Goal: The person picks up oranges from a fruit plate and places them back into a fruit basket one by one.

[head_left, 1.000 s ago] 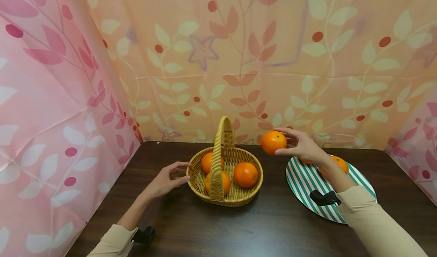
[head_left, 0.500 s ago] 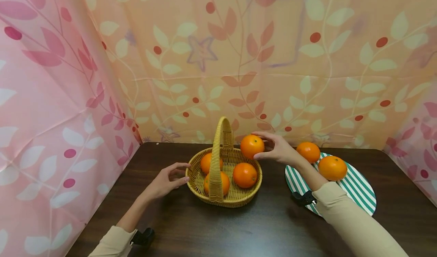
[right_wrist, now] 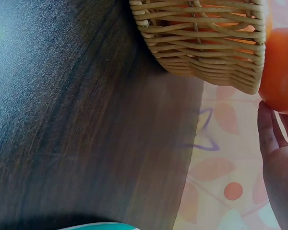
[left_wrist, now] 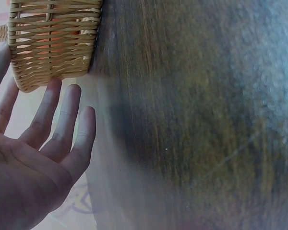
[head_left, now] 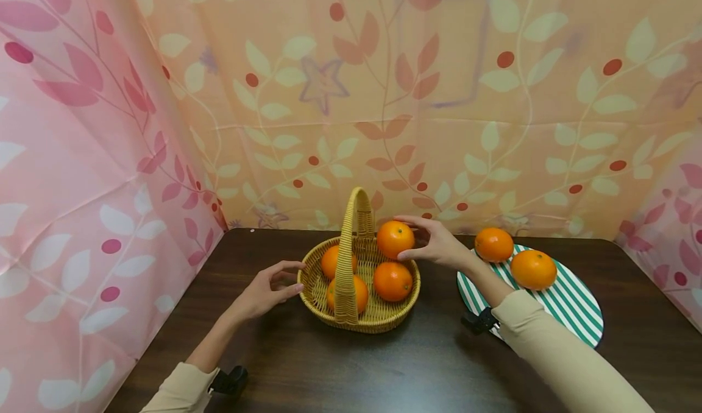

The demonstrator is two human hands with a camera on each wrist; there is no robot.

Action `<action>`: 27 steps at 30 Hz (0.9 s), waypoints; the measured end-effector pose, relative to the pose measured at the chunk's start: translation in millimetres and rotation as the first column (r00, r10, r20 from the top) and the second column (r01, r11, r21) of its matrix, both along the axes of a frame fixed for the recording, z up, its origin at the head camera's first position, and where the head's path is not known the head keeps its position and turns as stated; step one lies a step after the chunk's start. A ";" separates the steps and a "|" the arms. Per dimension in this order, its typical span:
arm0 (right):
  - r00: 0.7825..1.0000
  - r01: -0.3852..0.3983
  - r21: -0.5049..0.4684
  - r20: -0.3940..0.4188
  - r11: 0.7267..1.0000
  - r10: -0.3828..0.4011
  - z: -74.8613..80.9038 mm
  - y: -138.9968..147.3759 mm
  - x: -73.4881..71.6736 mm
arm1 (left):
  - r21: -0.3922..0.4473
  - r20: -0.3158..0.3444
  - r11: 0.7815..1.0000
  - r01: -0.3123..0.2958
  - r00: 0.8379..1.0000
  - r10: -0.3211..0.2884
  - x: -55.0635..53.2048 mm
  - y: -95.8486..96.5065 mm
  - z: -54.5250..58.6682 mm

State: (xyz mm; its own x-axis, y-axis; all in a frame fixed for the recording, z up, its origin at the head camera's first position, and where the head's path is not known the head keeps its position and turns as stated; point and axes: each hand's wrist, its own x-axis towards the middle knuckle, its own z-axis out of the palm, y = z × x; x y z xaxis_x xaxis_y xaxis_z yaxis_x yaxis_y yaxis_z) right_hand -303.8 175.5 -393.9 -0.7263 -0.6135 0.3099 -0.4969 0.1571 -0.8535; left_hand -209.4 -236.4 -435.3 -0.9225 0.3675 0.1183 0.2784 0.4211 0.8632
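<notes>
My right hand (head_left: 437, 244) grips an orange (head_left: 395, 239) with fingers and thumb at the right back rim of a yellow wicker basket (head_left: 377, 324). In the right wrist view this orange (right_wrist: 280, 72) shows right at the rim. Three more oranges lie inside the basket: one at the back left (head_left: 330, 262), one behind the handle (head_left: 359, 294) and one at the right (head_left: 392, 281). My left hand (head_left: 264, 292) is at the basket's left side, fingertips at its rim. The left wrist view shows these fingers (left_wrist: 67, 120) fairly straight, with nothing in the palm.
To the right, a green-and-white striped plate (head_left: 576, 309) bears two oranges, one at its back edge (head_left: 494, 245) and one nearer its middle (head_left: 534, 270). My right forearm crosses over the plate's left part. The basket's tall handle (head_left: 347, 248) arches up. Patterned cloth stands behind the dark table (head_left: 351, 376).
My right hand has carried the orange left from above the plate's side to the basket's right back rim and lowered it slightly. My left hand has stayed at the basket.
</notes>
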 end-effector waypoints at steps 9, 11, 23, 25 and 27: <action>0.997 -0.075 0.000 0.027 0.997 0.075 -1.5 -7.6 -0.4 | 0.002 0.008 1.000 -0.002 1.000 0.002 0.1 -0.8 0.1; 0.997 -0.070 0.004 0.028 0.998 0.070 -1.0 -6.3 -0.1 | -0.001 0.008 1.000 -0.002 1.000 0.002 0.1 -0.7 0.3; 0.984 0.178 -0.035 -0.021 0.983 -0.179 6.1 22.5 5.9 | 0.005 0.015 1.000 0.003 1.000 -0.003 -0.3 -0.6 1.4; 0.980 0.197 -0.022 -0.033 0.980 -0.198 5.4 29.1 7.7 | 0.007 0.019 1.000 0.003 1.000 -0.003 0.1 -0.9 1.4; 0.978 0.206 -0.012 -0.030 0.978 -0.206 4.1 35.8 9.7 | 0.009 0.023 1.000 0.003 1.000 -0.004 0.6 -1.0 1.5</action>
